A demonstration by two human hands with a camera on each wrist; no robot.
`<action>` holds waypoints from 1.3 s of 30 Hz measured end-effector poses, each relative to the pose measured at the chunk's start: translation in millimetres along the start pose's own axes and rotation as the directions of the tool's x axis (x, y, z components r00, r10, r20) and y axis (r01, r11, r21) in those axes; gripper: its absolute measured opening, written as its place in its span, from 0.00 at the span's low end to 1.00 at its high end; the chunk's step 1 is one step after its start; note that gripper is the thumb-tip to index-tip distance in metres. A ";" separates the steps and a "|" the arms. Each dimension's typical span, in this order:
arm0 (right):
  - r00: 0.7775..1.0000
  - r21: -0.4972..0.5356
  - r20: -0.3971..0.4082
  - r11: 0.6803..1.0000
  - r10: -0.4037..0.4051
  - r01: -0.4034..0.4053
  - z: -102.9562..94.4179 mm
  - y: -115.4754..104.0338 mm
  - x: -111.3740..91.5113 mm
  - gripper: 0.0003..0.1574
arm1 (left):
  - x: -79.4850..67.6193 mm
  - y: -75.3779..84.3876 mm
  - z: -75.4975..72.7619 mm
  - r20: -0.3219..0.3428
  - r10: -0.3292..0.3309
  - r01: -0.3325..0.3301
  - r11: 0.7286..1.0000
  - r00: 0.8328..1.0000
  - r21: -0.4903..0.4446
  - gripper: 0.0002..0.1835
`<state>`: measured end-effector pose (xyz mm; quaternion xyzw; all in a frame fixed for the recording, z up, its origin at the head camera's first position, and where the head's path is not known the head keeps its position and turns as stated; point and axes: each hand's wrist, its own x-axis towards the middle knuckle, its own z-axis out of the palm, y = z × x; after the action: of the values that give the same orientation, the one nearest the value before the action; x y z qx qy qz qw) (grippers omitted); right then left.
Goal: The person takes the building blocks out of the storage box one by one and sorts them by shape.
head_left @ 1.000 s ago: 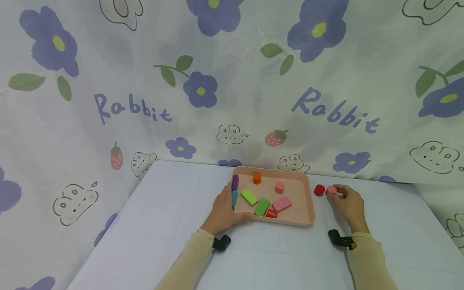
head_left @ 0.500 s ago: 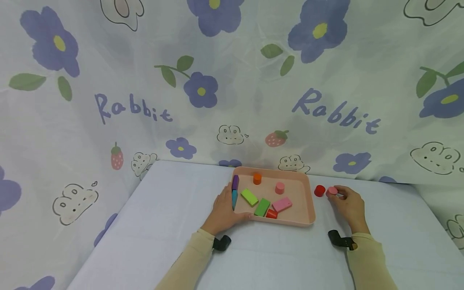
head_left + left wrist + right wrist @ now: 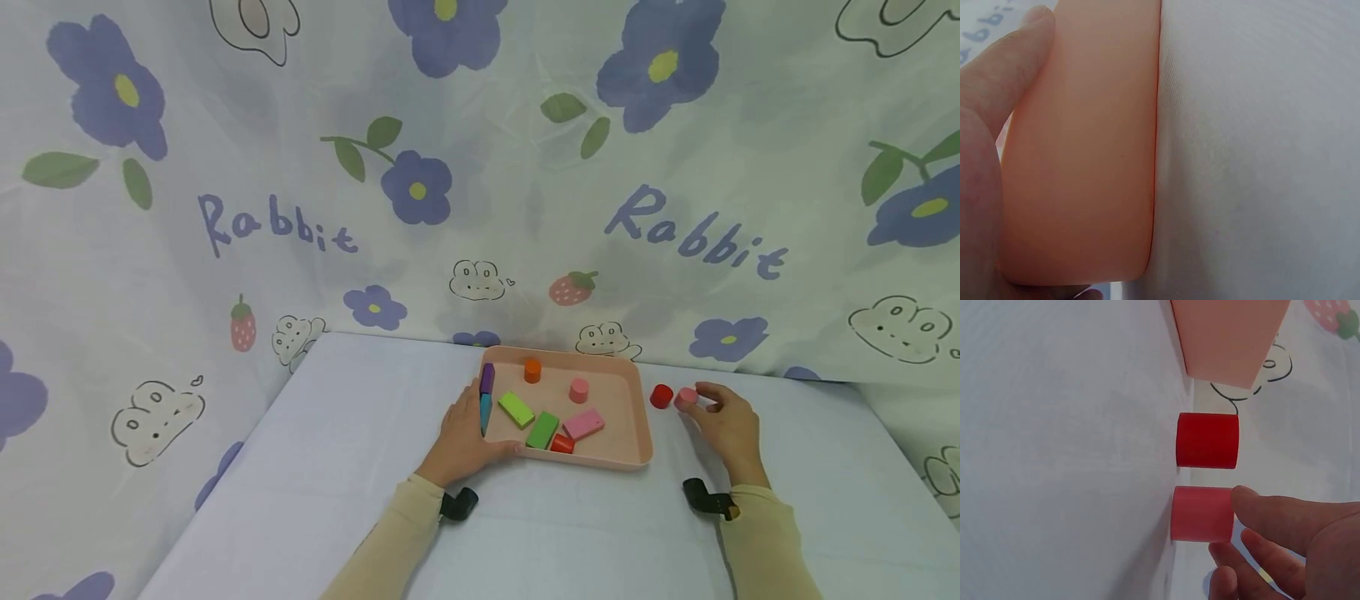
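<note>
The left hand [image 3: 462,437] holds the near-left corner of a shallow peach tray [image 3: 637,417], its thumb along the near rim and its fingers along the left side. In the left wrist view the thumb lies at the tray wall [image 3: 1085,150]. Right of the tray, a pink cylinder block [image 3: 1202,514] stands upright on the table beside a red cylinder block [image 3: 1207,440], a narrow gap between them. The right hand [image 3: 727,425] is at the pink cylinder with loosened fingers. Its thumb tip overlaps the block's top edge in the right wrist view, with the other fingertips just behind.
Inside the tray are an orange cylinder [image 3: 532,372], another pink cylinder [image 3: 578,390], lime [image 3: 516,409], green [image 3: 542,430] and pink [image 3: 583,424] blocks, a red block [image 3: 562,444], and purple [image 3: 487,378] and blue [image 3: 485,412] pieces. A patterned curtain [image 3: 480,167] hangs behind the table.
The right hand's finger and thumb have loosened from the pink cylinder, and the hand has shifted slightly right. The left hand and tray have stayed in place.
</note>
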<state>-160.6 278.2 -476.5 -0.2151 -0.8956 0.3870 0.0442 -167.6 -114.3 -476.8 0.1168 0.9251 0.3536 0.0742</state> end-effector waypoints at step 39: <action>0.964 0.022 -0.110 0.969 -0.244 0.248 -4.1 -49.2 -34.6 0.31 | -2.5 0.9 -0.8 -0.004 0.010 -0.010 1.000 1.000 -0.021 0.69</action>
<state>-145.6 236.6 -435.6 -0.1219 -0.9047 0.3822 0.1433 -165.2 -114.8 -475.5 0.1199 0.9208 0.3641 0.0719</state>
